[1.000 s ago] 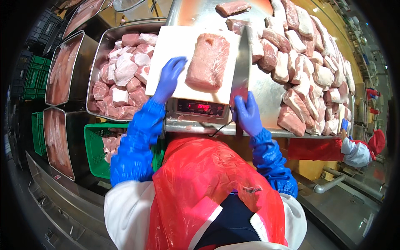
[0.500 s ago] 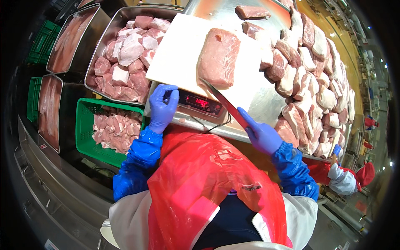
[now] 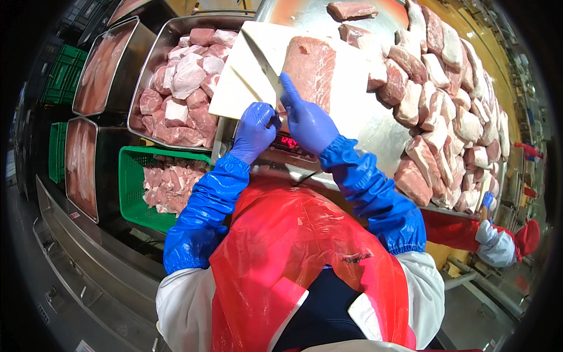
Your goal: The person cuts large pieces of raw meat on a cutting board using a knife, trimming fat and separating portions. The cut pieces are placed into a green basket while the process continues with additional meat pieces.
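A pink slab of meat lies on the white cutting board, above a digital scale with red display. My right hand, in a purple glove, grips a long knife, index finger stretched along it; the blade angles up-left over the board, left of the slab. My left hand, also gloved, is curled at the board's lower edge, close to my right hand and the scale; what its fingers hold, if anything, is hidden.
A steel tray of meat chunks, a green crate of trimmings and more trays stand left. Many meat pieces cover the steel table at right, where a co-worker in a red apron works.
My right hand has moved left and up, swinging the blade from the board's right side to left of the slab. My left hand has come down from beside the slab to the board's lower edge.
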A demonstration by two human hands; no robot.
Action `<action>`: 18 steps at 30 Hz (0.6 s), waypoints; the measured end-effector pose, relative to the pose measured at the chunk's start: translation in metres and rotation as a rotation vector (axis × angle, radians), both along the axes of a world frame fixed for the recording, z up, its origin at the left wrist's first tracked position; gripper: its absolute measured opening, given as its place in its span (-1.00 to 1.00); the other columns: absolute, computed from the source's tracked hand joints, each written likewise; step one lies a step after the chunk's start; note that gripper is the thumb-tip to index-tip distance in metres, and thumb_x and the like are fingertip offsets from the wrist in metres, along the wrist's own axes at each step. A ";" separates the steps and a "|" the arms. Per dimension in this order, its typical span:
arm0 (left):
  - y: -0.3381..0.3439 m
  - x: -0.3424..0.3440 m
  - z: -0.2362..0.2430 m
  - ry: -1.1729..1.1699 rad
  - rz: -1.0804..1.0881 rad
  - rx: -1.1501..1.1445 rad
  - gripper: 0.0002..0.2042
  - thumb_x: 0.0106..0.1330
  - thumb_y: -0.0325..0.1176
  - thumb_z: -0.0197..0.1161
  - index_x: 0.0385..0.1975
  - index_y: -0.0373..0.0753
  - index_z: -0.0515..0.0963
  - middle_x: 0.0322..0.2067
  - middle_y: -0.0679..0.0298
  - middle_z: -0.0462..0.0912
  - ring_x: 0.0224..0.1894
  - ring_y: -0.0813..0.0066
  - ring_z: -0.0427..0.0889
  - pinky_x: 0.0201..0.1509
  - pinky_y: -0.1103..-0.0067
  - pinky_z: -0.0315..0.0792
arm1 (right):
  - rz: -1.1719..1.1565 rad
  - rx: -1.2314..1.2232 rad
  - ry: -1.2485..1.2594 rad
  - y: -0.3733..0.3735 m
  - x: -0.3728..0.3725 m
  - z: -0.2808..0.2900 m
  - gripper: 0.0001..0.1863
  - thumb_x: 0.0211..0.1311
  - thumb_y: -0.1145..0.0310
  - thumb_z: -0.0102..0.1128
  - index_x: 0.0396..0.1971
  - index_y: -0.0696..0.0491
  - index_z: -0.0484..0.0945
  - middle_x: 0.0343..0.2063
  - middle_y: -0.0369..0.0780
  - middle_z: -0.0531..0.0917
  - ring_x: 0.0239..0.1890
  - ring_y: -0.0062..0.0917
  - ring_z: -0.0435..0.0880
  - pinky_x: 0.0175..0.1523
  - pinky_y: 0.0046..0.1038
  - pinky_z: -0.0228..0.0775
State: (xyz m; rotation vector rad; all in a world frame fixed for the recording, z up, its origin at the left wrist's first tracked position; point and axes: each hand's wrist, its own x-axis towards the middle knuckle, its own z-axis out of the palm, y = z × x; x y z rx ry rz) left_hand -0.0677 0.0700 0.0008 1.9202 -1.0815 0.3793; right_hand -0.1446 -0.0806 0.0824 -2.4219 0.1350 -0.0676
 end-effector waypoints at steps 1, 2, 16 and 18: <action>0.001 0.001 -0.002 0.011 -0.011 -0.010 -0.85 0.01 -0.55 0.30 -0.50 -0.23 0.44 -0.48 0.14 0.47 -0.35 0.09 0.52 -0.22 0.27 0.46 | 0.035 -0.074 0.114 -0.001 -0.008 0.000 -0.14 0.23 0.58 -0.03 0.53 -0.12 -0.09 -0.29 0.08 0.67 -0.32 0.00 0.69 -0.19 -0.05 0.51; 0.002 0.003 -0.005 0.022 -0.023 -0.019 -0.85 0.01 -0.55 0.30 -0.51 -0.23 0.43 -0.48 0.15 0.47 -0.35 0.09 0.51 -0.23 0.27 0.46 | 0.069 -0.147 0.228 -0.006 -0.028 0.005 -0.13 0.23 0.58 -0.03 0.53 -0.14 -0.09 -0.32 0.07 0.67 -0.33 -0.02 0.69 -0.21 -0.06 0.52; 0.176 -0.002 0.047 0.482 0.199 -0.313 -0.86 0.18 -0.62 0.28 -0.48 -0.22 0.48 -0.56 0.36 0.50 -0.45 0.57 0.48 -0.36 0.59 0.41 | -0.010 0.077 -0.021 -0.032 -0.018 0.011 -0.26 0.34 0.38 0.09 0.49 -0.25 0.09 -0.22 0.06 0.71 -0.28 0.02 0.71 -0.10 -0.15 0.59; 0.274 0.001 0.007 0.689 0.498 0.512 -0.90 0.28 -0.46 0.28 -0.30 -0.31 0.53 -0.33 0.14 0.59 -0.29 0.38 0.57 -0.15 0.50 0.48 | -0.124 0.363 -0.002 -0.065 -0.002 0.024 -0.31 0.38 0.31 0.11 0.48 -0.06 0.12 -0.26 -0.14 0.70 -0.35 -0.36 0.68 -0.17 -0.34 0.59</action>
